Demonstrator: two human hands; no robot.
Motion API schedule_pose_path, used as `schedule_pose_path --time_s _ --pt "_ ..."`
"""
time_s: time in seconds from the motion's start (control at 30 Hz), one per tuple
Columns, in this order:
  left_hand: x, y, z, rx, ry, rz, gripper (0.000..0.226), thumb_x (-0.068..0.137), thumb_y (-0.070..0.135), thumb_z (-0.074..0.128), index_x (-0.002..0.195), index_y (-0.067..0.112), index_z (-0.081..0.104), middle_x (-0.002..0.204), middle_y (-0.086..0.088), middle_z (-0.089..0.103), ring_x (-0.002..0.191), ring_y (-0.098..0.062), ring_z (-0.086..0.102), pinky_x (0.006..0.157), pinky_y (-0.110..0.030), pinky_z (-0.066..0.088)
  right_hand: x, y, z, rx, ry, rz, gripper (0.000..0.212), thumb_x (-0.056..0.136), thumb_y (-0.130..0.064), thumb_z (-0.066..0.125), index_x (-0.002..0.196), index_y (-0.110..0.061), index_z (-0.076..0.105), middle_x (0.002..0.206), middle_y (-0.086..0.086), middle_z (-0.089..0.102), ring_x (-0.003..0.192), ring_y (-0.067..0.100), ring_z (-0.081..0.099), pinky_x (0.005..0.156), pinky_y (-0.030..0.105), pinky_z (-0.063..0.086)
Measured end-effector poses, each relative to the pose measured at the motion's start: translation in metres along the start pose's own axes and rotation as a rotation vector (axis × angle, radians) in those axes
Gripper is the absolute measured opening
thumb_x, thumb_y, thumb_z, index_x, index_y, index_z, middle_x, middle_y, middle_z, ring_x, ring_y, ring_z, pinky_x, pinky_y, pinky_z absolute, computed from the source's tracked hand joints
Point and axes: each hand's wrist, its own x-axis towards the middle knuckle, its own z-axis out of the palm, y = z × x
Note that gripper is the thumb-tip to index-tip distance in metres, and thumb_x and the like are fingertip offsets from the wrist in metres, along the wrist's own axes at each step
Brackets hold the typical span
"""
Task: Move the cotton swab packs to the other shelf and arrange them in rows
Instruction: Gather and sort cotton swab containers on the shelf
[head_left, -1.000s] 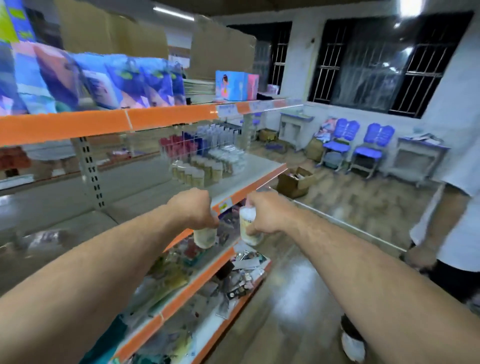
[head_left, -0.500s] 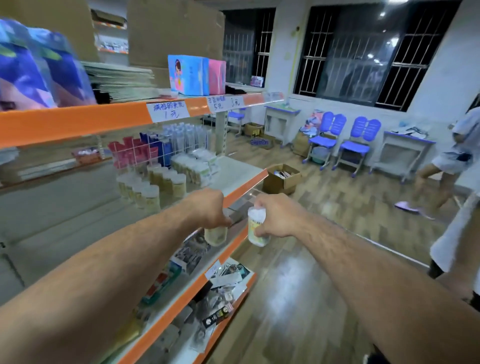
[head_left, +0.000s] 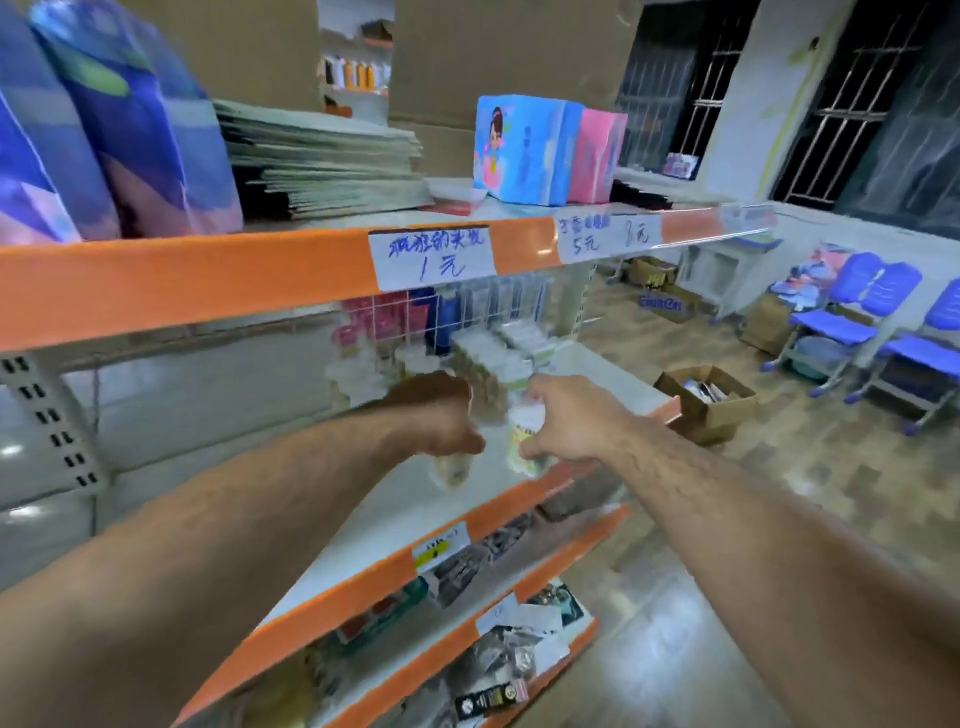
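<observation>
Right now both hands reach out over the white middle shelf (head_left: 395, 514), each curled around one round cotton swab pack. The left hand (head_left: 439, 415) grips its cotton swab pack (head_left: 453, 469) from above, so the tub hangs below the fingers, just over the shelf surface; motion blur hides whether it touches. The right hand (head_left: 569, 423) wraps a second pack (head_left: 523, 441) from the side, holding it upright near the orange front edge. The two packs sit close together, just apart. Behind them, more packs (head_left: 488, 353) stand grouped farther back on the same shelf. Above, the top shelf (head_left: 182, 280) carries a handwritten price label (head_left: 434, 254) and a blue box (head_left: 524, 150). A cardboard box (head_left: 706, 400) sits on the floor.
</observation>
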Motion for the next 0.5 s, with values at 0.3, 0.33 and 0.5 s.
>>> schedule_pose_path --time_s 0.3,0.33,0.5 --pt "-0.042 -0.103 -0.005 0.094 0.005 -0.463 0.038 0.080 0.055 0.067 0.089 0.019 0.059 0.082 0.004 0.057 0.079 -0.019 0.058 0.066 -0.029 0.044 0.100 -0.061 0.018 -0.028 -0.119 -0.402 0.046 0.067 -0.033 0.078 0.101 -0.024 0.049 0.091 -0.005 0.053 0.083 0.018 0.055 0.053 0.028 0.035" --pt "-0.047 -0.110 -0.004 0.099 0.019 -0.521 0.040 0.080 0.055 0.066 0.094 0.018 0.062 0.090 0.000 0.061 0.087 -0.022 0.060 0.069 -0.030 0.046 0.105 -0.063 0.021 -0.034 -0.104 -0.439 0.046 0.066 -0.032 0.079 0.101 -0.024 0.049 0.087 -0.006 0.052 0.083 0.019 0.056 0.052 0.028 0.034" --pt "-0.049 -0.132 0.008 0.100 0.118 -0.651 0.044 0.078 0.054 0.061 0.102 0.018 0.065 0.103 -0.005 0.065 0.101 -0.026 0.062 0.081 -0.036 0.052 0.131 -0.066 0.028 -0.036 -0.079 -0.529 0.052 0.065 -0.033 0.081 0.107 -0.019 0.053 0.100 0.002 0.061 0.086 0.023 0.057 0.066 0.031 0.047"
